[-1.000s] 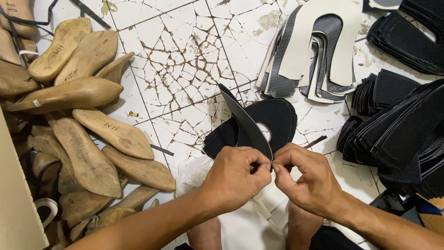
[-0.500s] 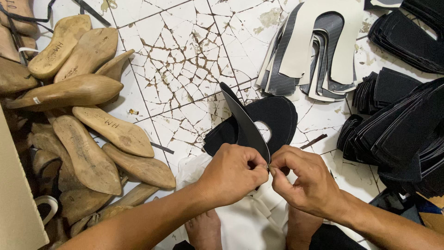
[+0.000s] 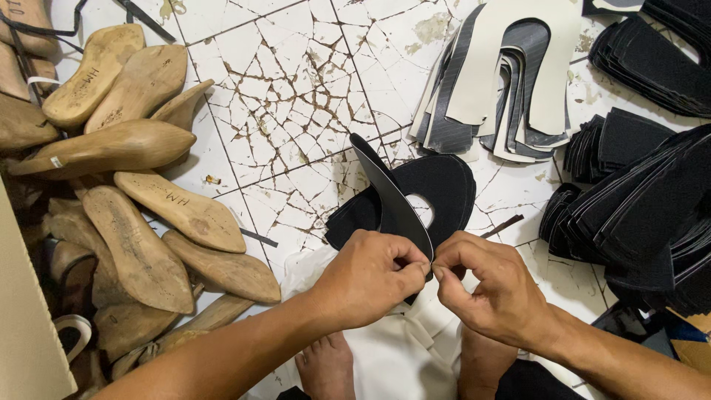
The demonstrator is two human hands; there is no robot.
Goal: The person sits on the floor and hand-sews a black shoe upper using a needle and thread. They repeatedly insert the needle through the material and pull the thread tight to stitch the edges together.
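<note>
Both grips are pinched on the near end of a curved black strip [image 3: 391, 196]: left hand [image 3: 370, 278] and right hand [image 3: 489, 285] meet thumb to thumb, low and centre. The strip rises toward eleven o'clock over a black shoe piece [image 3: 444, 185] lying on the cracked white floor [image 3: 289, 96]. At nine o'clock, wooden shoe forms [image 3: 118, 144] are heaped; at two o'clock, stacked cut pieces [image 3: 511, 81].

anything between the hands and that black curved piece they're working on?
Nothing visible. The left hand and right hand both already pinch the near end of the black curved piece; its far end sticks up free above the black cut pieces on the floor.
</note>
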